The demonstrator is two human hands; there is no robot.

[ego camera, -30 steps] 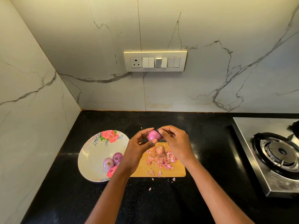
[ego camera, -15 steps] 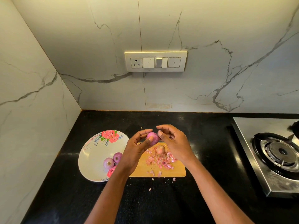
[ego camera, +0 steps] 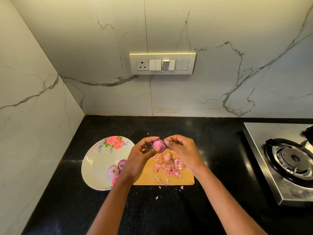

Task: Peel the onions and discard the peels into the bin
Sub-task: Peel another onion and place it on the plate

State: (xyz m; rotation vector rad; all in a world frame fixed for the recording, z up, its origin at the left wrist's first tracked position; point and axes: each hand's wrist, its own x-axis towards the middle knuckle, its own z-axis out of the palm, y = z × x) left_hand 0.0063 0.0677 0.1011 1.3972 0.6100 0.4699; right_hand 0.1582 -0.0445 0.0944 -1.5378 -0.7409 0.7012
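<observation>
Your left hand (ego camera: 138, 160) gripped a small purple onion (ego camera: 158, 146) between thumb and curled fingers, held up above the far edge of the cutting board (ego camera: 149, 178), while your right hand (ego camera: 182, 152) had its fingertips pinched at the onion's right side, apparently on a scrap of skin too small to make out. To do this step well, you wanted to turn the onion a little with the left thumb after each strip, catch the loose edge of the dry skin with a nail, and pull along the curve rather than outward, so the skin came off in long pieces and fell on the board instead of the counter (ego camera: 211, 146). Counting: one onion sat in your hands; one paler, brownish onion (ego camera: 167, 156) lay on the board just below your right hand, looking unpeeled; two purple onions (ego camera: 113, 170) rested on the one flowered plate (ego camera: 94, 163) beside your left wrist. The peels (ego camera: 171, 168) made one scattered heap under your right hand, with three or four stray bits nearer you on the counter. No bin was in view.
</observation>
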